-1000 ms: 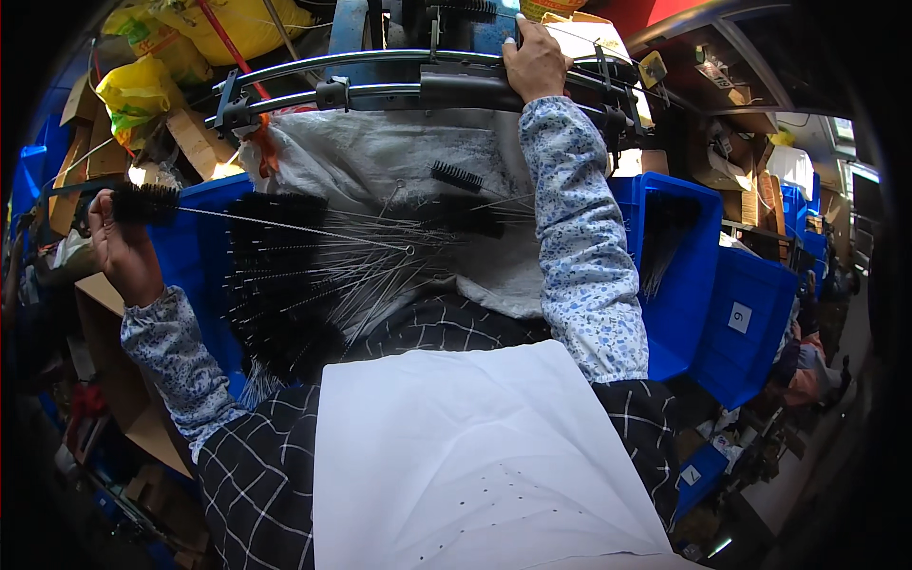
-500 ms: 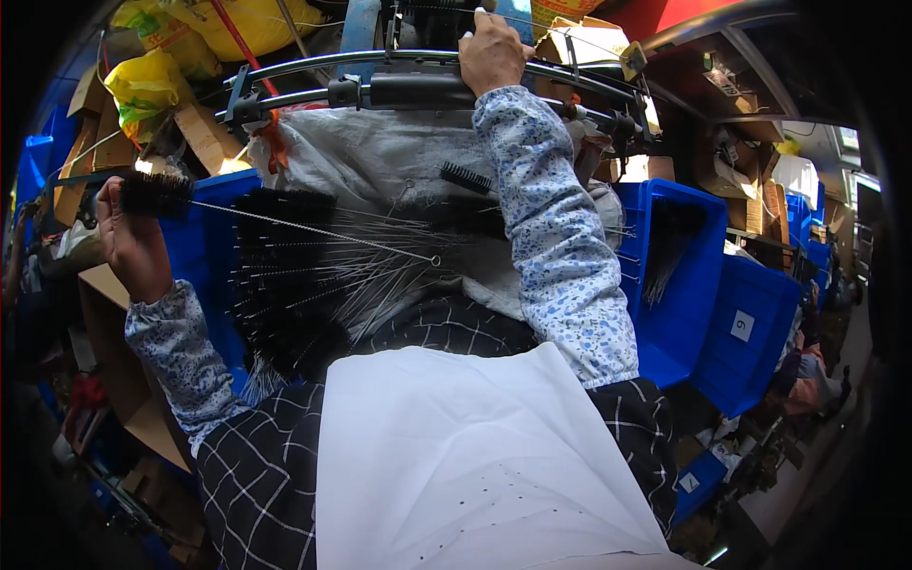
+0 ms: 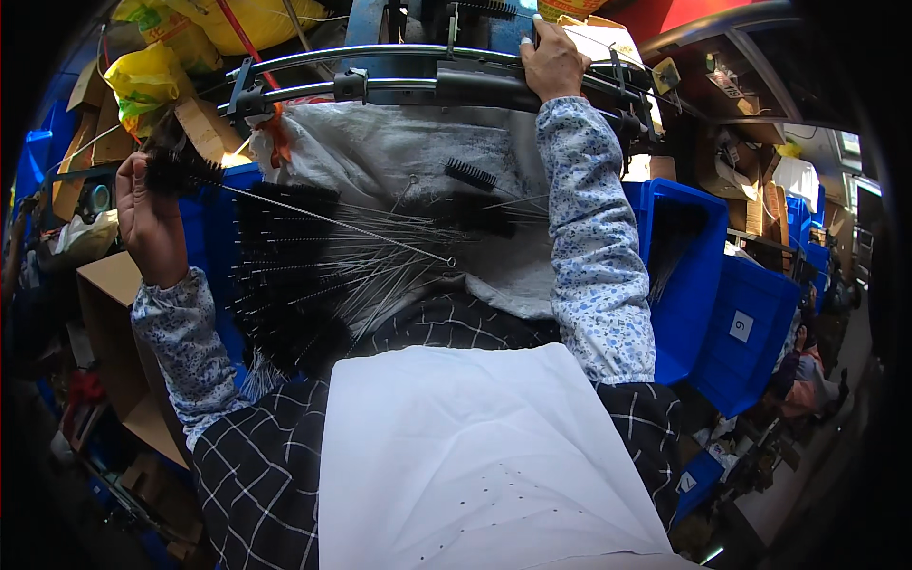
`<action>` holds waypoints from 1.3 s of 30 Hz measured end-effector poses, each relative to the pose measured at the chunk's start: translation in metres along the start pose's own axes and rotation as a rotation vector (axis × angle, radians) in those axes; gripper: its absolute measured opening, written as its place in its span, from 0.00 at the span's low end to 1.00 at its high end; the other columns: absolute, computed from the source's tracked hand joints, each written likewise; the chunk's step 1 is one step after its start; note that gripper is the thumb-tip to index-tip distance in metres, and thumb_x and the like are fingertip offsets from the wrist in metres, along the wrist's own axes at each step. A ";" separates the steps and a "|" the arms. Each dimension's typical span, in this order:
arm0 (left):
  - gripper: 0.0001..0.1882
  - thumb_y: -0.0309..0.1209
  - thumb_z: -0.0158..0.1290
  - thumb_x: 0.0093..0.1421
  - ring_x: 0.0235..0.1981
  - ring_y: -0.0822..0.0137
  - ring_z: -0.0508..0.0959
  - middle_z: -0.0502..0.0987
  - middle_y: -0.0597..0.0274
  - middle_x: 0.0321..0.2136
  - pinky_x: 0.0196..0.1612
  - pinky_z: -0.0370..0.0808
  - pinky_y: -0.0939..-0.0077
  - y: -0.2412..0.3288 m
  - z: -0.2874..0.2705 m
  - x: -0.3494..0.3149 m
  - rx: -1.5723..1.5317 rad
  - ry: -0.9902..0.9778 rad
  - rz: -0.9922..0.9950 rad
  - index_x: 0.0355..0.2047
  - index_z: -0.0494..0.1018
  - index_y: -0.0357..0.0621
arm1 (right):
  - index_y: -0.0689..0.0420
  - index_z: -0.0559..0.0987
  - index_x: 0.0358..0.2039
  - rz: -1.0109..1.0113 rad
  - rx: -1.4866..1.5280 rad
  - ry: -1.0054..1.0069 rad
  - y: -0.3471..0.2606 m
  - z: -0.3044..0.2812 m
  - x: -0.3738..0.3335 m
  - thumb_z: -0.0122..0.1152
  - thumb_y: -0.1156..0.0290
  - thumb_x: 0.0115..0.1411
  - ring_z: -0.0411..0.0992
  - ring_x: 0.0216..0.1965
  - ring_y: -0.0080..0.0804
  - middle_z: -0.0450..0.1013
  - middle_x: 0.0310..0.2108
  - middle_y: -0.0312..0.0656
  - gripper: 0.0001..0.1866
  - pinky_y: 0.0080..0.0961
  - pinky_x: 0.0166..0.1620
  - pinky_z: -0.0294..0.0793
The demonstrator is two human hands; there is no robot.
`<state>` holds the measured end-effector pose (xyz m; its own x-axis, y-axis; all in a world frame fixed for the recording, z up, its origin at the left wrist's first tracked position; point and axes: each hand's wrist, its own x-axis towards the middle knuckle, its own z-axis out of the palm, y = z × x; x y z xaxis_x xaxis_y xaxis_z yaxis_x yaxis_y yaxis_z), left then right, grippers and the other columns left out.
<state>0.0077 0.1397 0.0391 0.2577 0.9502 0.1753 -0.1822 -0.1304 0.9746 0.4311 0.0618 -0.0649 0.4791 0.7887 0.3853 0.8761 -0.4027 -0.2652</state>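
My left hand (image 3: 152, 223) is closed around the black bristle head of a twisted-wire brush (image 3: 332, 217). Its wire stem slants down to the right and ends in a small loop. Below it, a pile of similar black-bristled brushes (image 3: 285, 275) lies across my lap, stems fanned to the right. Up at the machine, my right hand (image 3: 554, 62) curls over the rails at the right end of a black sliding sleeve (image 3: 484, 84); its fingertips are partly hidden. A small black brush (image 3: 486, 9) with a thin wire sits at the top edge, left of that hand.
Two curved metal rails (image 3: 399, 84) span the front above a whitish woven sack (image 3: 332, 133). A loose short brush (image 3: 470, 175) lies on the sack. Blue bins (image 3: 689, 275) stand at the right, another (image 3: 218, 275) at the left by a cardboard box (image 3: 114, 275). Yellow bags (image 3: 147, 81) lie far left.
My right hand and the black sleeve have moved right along the rails. A small brush now shows at the top edge. My left hand has shifted slightly right with its brush.
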 end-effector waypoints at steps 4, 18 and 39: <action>0.11 0.32 0.39 0.59 0.31 0.77 0.69 0.67 0.65 0.31 0.35 0.66 0.87 -0.004 0.012 0.004 0.062 -0.006 -0.018 0.39 0.62 0.38 | 0.53 0.71 0.42 -0.005 -0.041 -0.034 0.045 -0.002 0.007 0.51 0.60 0.49 0.68 0.38 0.39 0.70 0.37 0.43 0.19 0.34 0.42 0.65; 0.11 0.32 0.38 0.59 0.31 0.71 0.74 0.70 0.60 0.32 0.34 0.72 0.79 -0.025 0.077 0.009 -0.138 -0.395 -0.196 0.38 0.60 0.38 | 0.57 0.72 0.40 0.157 0.539 -0.734 0.067 -0.126 -0.023 0.50 0.65 0.54 0.69 0.32 0.27 0.71 0.32 0.41 0.14 0.24 0.37 0.70; 0.10 0.31 0.47 0.53 0.33 0.54 0.71 0.71 0.50 0.27 0.36 0.66 0.69 -0.103 0.000 -0.026 1.024 -0.631 -0.344 0.30 0.66 0.36 | 0.43 0.74 0.38 -0.051 -0.127 0.016 0.008 -0.005 0.002 0.45 0.62 0.54 0.68 0.34 0.35 0.72 0.29 0.36 0.12 0.32 0.39 0.65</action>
<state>0.0198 0.1287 -0.0654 0.6065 0.7145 -0.3489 0.7325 -0.3315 0.5946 0.4391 0.0582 -0.0614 0.4334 0.8028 0.4095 0.8987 -0.4185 -0.1309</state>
